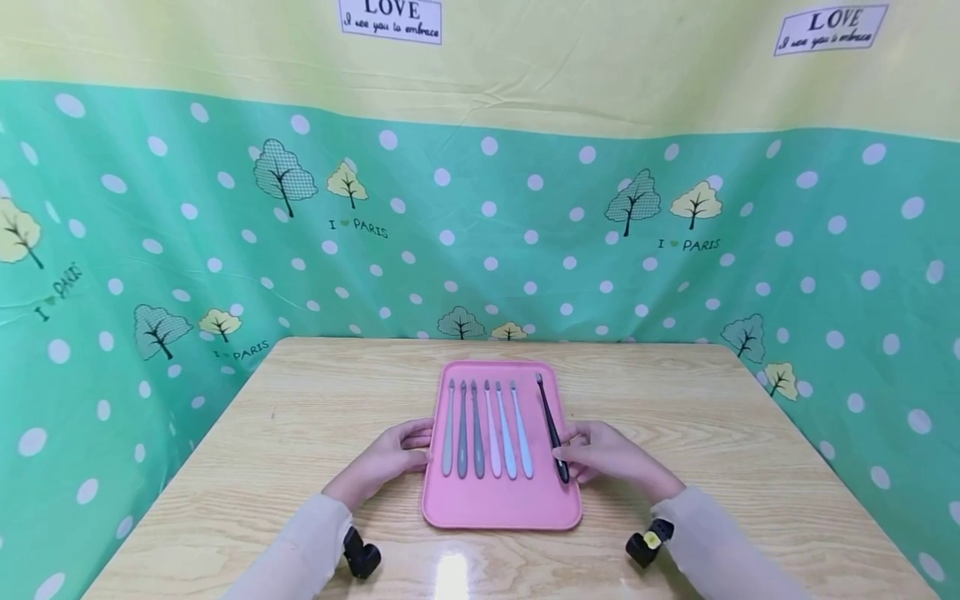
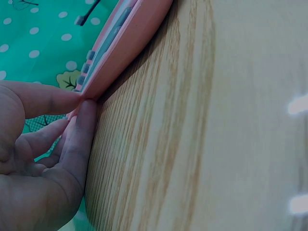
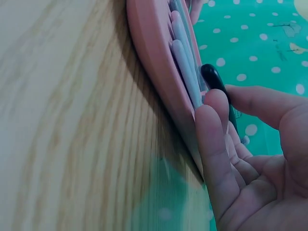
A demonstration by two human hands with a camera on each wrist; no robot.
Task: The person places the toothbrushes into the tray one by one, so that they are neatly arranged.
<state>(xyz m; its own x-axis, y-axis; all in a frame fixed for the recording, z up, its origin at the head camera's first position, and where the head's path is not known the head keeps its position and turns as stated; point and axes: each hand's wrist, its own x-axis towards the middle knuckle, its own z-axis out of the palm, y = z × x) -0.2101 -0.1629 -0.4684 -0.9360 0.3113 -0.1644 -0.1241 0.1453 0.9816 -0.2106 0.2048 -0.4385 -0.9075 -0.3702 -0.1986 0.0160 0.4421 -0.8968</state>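
Observation:
A pink tray (image 1: 495, 508) lies on the table. At its right side my right hand (image 1: 600, 454) pinches a slim black tool (image 1: 550, 412) by its handle between thumb and fingers. This tool has a small forked tip, like a cuticle trimmer, and slants over the tray. In the right wrist view the rounded black handle end (image 3: 211, 76) sticks out past the fingertips. My left hand (image 1: 390, 458) pinches the tray's left rim. Between the hands lie three grey tools (image 1: 462, 442), a pink tool (image 1: 492, 433) and two light blue tools (image 1: 507, 442), side by side with tips pointing away.
The wooden table (image 1: 315, 400) stretches out on both sides of the tray. Behind it hangs a green and yellow printed curtain (image 1: 510, 183). Black wrist cameras (image 1: 362, 557) are strapped over the person's pale sleeves (image 1: 296, 554).

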